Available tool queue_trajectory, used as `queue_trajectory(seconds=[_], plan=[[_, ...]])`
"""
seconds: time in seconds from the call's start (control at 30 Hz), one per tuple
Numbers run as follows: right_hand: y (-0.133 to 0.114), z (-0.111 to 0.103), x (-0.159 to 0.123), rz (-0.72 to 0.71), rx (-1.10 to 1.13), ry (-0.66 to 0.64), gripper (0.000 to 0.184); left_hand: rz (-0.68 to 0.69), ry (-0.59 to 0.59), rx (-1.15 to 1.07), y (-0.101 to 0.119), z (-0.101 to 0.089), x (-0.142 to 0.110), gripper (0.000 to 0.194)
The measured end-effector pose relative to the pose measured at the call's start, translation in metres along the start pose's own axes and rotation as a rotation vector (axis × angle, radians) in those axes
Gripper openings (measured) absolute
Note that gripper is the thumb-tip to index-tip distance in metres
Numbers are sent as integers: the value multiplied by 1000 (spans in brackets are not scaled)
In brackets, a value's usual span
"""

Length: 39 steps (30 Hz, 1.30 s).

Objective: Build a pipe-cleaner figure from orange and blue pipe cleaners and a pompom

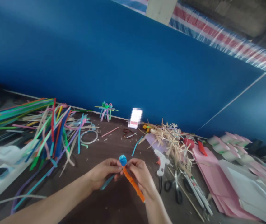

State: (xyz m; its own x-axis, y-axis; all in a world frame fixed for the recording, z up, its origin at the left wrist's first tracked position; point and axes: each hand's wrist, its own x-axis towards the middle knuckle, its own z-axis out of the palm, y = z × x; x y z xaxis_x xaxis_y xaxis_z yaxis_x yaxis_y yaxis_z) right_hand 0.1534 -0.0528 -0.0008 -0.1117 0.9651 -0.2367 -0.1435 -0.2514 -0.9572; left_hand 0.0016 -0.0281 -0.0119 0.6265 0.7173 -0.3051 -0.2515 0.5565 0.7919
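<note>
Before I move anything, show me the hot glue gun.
In the head view, the white hot glue gun lies right of the person's right hand, just below the dried straw strips and above the black-handled scissors.

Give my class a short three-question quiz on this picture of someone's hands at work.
1. What do the left hand and right hand hold between them?
2. True or false: the glue gun lies between the hands and the pink paper.
3. What stands by the blue wall? A: the scissors. B: a small pipe-cleaner figure. C: the glue gun.

Key:
1. An orange pipe cleaner topped by a blue fuzzy ball.
2. True.
3. B.
</note>
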Motion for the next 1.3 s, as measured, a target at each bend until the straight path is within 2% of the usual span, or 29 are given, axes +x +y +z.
queue_trajectory(seconds=[0.2,0.3,0.43,0.63,0.73,0.87,0.9,0.97,1.03,1.07,1.1,1.13,1.2,1.23,1.3], plan=[[3,-3,4,-43,-75,3,19,-49,-106,70,2,-4,1,12],[7,-8,7,12,-109,23,15,-43,-88,119,4,-3,1,12],[8,-13,11,48,-82,-26,12,-18,-62,187,9,-1,-1,8],[7,-13,13,22,26,16,21,-7,-62,235,14,-3,-2,12],[7,-14,12,53,90,12,27,19,-58,374,16,-6,-1,13],[9,-15,13,100,219,-4,32,197,-18,621,22,-10,5,21],[10,-15,13,100,258,-4,33,258,40,645,23,-11,5,24],[12,-16,15,89,333,14,33,416,241,689,25,-13,1,29],[14,-16,16,73,399,50,33,655,462,769,24,-13,-10,23],[15,-16,16,65,426,66,32,797,521,821,21,-13,-17,18],[16,-16,16,59,449,80,32,901,493,867,18,-12,-24,14],[16,-15,16,49,469,95,31,939,382,923,13,-10,-31,12],[18,-13,15,26,501,126,29,809,176,1032,1,-5,-39,16],[18,-11,14,13,518,143,28,742,144,1049,-4,-2,-39,19],[19,-6,11,-10,553,172,28,669,237,975,-12,3,-34,29]])
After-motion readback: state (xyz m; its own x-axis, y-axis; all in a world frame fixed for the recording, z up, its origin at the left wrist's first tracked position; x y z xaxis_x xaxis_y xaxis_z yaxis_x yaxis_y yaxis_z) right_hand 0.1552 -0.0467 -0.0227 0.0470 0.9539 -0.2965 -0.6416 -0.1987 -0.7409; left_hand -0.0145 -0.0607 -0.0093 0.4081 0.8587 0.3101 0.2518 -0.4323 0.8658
